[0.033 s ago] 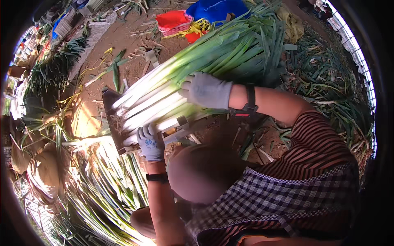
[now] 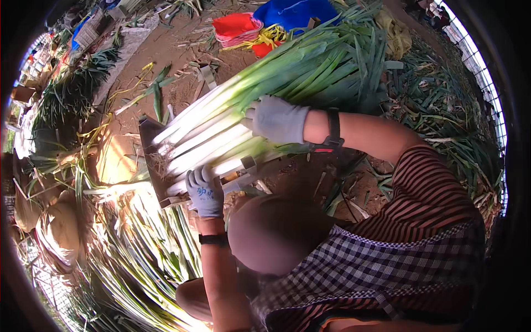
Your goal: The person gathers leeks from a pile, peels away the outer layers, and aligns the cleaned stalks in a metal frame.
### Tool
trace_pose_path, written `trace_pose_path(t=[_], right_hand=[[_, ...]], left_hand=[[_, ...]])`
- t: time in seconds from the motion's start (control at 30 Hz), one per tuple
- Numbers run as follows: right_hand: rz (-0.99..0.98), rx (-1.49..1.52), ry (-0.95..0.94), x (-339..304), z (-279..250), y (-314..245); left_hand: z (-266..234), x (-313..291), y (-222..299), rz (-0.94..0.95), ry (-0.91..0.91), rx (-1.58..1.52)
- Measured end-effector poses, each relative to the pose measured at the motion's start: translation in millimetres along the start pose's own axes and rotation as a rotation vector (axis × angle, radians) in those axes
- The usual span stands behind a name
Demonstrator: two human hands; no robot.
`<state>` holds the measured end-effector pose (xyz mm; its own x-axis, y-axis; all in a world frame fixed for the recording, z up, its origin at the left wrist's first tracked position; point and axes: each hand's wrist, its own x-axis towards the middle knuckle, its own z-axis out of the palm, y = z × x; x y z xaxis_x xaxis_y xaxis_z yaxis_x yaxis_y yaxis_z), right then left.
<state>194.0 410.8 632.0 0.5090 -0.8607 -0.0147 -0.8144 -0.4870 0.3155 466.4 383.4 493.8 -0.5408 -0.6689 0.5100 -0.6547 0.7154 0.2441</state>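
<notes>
A thick bundle of long green onions lies slantwise in front of me, white root ends at the left and green leaves at the upper right. The roots lie against the dark upright plate of a low metal rack. My left hand, in a pale grey glove, has its fingers bent over the nearest white stalk by the plate. Farther along the bundle, my right hand, gloved alike, rests on top with its fingers curled against the stalks. Its fingertips are partly hidden.
More green onions lie in a pile at the lower left. Beyond the bundle are blue cloth, red cloth and yellow ties. Loose leaves cover the ground at the right. A pale sack stands at the left.
My right hand's fingers are curled in more, and that hand has drawn slightly back. The left hand stays at the root end. The whole view has shifted a little.
</notes>
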Motion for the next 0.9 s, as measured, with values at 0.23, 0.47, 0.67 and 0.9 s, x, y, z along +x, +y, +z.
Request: trace_pose_path(t=[0.23,0.47,0.67,0.9], right_hand=[[-0.14,0.231,-0.312,31.8,6.5,19.3],[-0.147,0.506,-0.309,23.8,17.2,26.8],[-0.143,0.437,-0.459,36.9,2.4,7.8],[-0.163,-0.077,-0.169,39.6,10.6,38.3]], left_hand=[[-21.6,-0.3,8.5,-0.054,0.006,-0.22],[-19.2,8.9,7.7,-0.188,0.156,-0.331],[-6.4,49.5,0.5,-0.151,-0.029,-0.182],[6.3,41.7,12.9,-0.176,0.15,-0.057]])
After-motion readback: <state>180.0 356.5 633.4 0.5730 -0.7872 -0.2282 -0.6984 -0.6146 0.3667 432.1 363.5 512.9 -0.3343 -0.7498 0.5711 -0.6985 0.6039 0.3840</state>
